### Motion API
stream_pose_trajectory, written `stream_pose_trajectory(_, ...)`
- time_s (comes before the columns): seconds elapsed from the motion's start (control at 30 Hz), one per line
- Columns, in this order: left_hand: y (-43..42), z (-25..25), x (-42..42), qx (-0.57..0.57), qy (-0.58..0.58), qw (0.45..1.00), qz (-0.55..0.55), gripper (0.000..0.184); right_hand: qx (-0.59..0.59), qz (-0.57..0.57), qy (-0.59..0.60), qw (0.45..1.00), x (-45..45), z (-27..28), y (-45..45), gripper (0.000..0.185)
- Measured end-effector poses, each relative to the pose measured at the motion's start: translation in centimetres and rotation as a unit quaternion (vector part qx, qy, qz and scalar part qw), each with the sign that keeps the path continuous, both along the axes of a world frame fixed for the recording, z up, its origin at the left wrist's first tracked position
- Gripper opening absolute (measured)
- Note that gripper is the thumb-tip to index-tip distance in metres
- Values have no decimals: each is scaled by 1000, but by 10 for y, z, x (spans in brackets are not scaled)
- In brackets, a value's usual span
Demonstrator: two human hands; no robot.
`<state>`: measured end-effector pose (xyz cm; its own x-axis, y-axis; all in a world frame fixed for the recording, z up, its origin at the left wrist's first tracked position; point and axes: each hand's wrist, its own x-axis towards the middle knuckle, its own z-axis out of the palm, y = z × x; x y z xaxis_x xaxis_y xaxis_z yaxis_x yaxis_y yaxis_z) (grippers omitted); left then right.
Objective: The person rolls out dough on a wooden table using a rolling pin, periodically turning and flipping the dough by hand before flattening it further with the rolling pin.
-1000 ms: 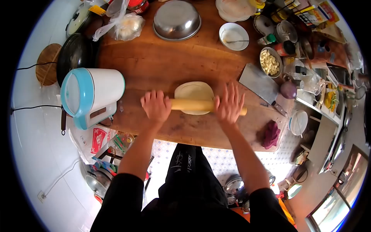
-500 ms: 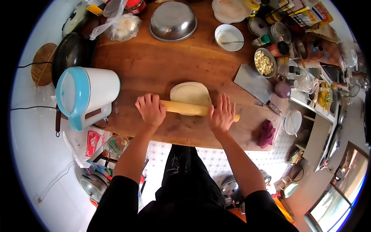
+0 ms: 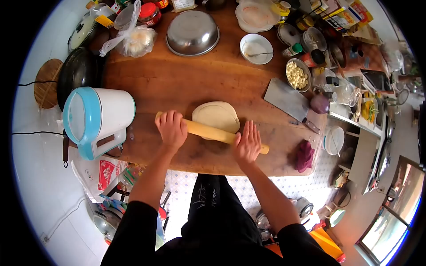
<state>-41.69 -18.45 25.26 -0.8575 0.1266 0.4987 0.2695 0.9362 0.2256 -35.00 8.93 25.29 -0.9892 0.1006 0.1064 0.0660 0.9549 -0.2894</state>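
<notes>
A pale wooden rolling pin [image 3: 208, 131] lies slanted across the near edge of a flat, rounded sheet of dough [image 3: 216, 115], hiding part of it. My left hand [image 3: 172, 129] has its fingers curled over the pin's left end, whose tip pokes out beyond them. Toward the other end, my right hand [image 3: 247, 144] presses down with its palm, fingers stretched out past the pin and thumb near the dough's edge. The dough rests on the wooden table [image 3: 155, 80].
Right of the dough are a cleaver [image 3: 288, 98], a purple onion [image 3: 320, 104], a bowl of peeled garlic [image 3: 298, 75] and a crumpled purple cloth [image 3: 305, 156]. A teal-and-white appliance [image 3: 113, 106] stands left. Behind sit an upturned metal bowl [image 3: 193, 33] and a white bowl [image 3: 256, 48].
The rolling pin has become more slanted, its right end now nearer my body. Both hands moved with it, and the whole view shifted slightly downward.
</notes>
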Motion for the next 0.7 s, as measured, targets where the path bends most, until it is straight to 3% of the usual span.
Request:
stream_pose_trajectory(0.07, 1, -1, -33, -14, -71, 997, -38, 8, 31, 9, 22, 999, -32, -1, 6, 59)
stream_pose_trajectory(0.17, 9, 12, -47, 19, -55, 998, -39, 7, 83, -5, 12, 996, -50, 12, 6, 61)
stream_pose_trajectory(0.23, 2, 0, -26, 11, -117, 993, -21, 16, 93, 1, 13, 996, -32, 9, 3, 63)
stream_pose_trajectory(0.3, -9, -7, 5, 18, -74, 996, -35, 41, 32, 12, -5, 999, 6, -2, -6, 65)
stream_pose_trajectory(0.33, -18, -13, 24, 2, -125, 991, -41, 56, 30, 19, -8, 999, 27, 1, -12, 66)
stream_pose_trajectory(0.43, -21, -17, 35, 8, -106, 994, -25, 56, 24, 22, -4, 999, 29, 7, -16, 67)
stream_pose_trajectory(0.57, -16, -15, -36, -44, -149, 984, -87, 56, 44, -4, -9, 999, -45, 10, -10, 65)
stream_pose_trajectory(0.7, -14, -13, -27, -41, -127, 988, -82, 54, 17, -21, 4, 1000, -5, 0, -20, 63)
